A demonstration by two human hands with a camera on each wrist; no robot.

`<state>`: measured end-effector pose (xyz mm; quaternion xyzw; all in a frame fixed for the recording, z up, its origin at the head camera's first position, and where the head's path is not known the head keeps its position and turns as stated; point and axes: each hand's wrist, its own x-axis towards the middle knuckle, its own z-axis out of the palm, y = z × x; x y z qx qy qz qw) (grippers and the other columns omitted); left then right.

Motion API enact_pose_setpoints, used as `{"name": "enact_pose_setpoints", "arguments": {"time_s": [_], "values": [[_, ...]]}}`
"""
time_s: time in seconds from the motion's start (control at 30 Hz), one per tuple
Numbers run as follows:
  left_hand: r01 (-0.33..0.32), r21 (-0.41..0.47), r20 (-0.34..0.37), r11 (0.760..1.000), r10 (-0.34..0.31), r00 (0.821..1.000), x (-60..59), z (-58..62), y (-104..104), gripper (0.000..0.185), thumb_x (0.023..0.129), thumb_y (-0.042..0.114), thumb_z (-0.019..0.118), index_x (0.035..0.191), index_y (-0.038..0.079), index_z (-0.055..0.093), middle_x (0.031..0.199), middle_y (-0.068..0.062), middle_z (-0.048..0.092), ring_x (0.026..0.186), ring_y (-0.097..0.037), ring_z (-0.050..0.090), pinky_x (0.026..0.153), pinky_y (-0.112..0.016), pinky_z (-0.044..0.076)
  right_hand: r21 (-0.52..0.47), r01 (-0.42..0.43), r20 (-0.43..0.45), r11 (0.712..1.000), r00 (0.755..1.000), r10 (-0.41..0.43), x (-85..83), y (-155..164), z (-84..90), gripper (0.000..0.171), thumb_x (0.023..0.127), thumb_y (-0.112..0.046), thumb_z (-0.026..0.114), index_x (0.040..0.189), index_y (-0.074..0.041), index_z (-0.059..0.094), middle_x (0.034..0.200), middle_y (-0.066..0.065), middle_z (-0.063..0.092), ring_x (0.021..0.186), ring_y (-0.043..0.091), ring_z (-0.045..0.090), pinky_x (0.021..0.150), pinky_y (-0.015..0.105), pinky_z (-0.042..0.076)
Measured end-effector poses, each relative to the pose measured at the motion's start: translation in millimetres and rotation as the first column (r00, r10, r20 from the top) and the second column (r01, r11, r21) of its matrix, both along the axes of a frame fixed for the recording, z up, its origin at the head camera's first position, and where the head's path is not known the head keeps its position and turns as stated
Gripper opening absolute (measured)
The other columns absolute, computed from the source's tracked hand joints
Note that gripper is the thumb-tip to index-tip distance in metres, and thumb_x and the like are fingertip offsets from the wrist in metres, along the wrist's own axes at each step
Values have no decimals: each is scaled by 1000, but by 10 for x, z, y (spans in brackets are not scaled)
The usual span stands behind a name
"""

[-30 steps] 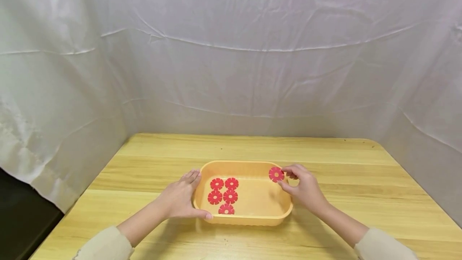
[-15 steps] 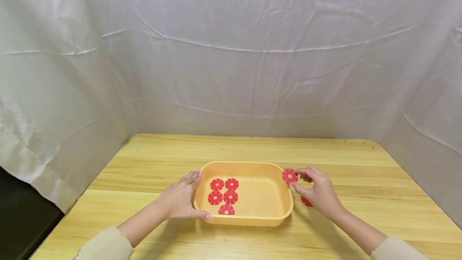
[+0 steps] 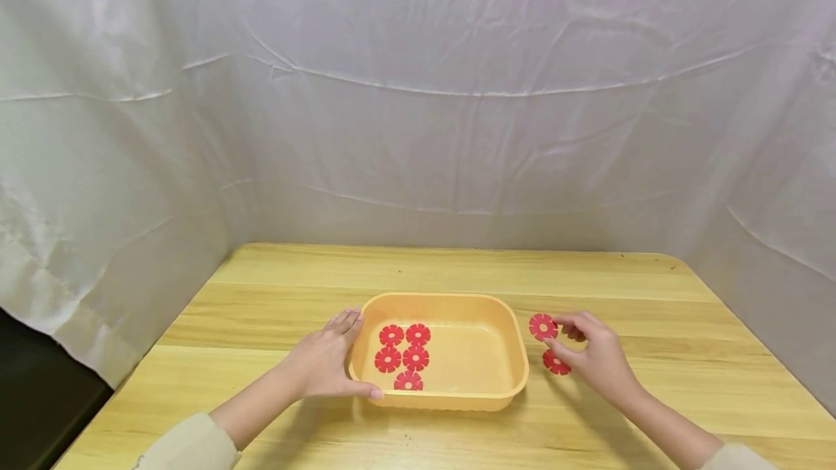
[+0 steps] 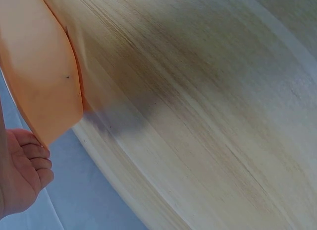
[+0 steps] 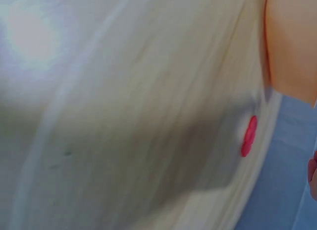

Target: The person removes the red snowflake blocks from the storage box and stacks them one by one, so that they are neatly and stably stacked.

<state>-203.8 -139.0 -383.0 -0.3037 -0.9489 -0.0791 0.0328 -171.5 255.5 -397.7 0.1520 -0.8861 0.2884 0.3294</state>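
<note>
My left hand (image 3: 324, 363) grips the left end of the orange plastic tray (image 3: 480, 399), its thumb over the near rim and its fingers at the left side. In the left wrist view, bent fingers (image 4: 35, 153) lie against the tray's wall (image 4: 42, 66). My right hand (image 3: 604, 361) pinches a red notched disc (image 3: 535, 333) between thumb and fingers, above the table right of the tray. Another red notched disc (image 3: 554, 365) lies on the table below that hand. It shows edge-on in the right wrist view as a red strip (image 5: 249, 136).
Inside the tray's left half lie several red notched discs (image 3: 415, 365), arranged in two columns. The wooden table (image 3: 660, 354) has pale curtains (image 3: 483, 151) behind and at both sides. A dark surface (image 3: 39, 390) stands at the lower left.
My right hand has moved right with the pinched disc, from over the tray's right end to outside it. The disc on the table has come into view. My left hand stays put.
</note>
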Motion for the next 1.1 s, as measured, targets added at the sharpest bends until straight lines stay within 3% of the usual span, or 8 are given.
{"name": "enact_pose_setpoints", "arguments": {"time_s": [0.57,1.1], "values": [[-7,8,2,1000,7,1000,16,15,4,115,62,77,60,135,-9,40,142,-27,38,133,-41,36,102,-50,41,-31,54,162,998,986,-49,87,146,-195,27,64,0,80,88,2,68,73,0,58,64,2,48,55,16,48],[-8,-1,24,1000,8,1000,8,28,13,116,62,78,59,136,-9,39,143,-27,36,135,-40,33,103,-50,40,-71,133,315,989,943,-104,76,226,-377,18,67,2,77,82,2,68,67,0,56,58,-7,41,49,16,42]]}}
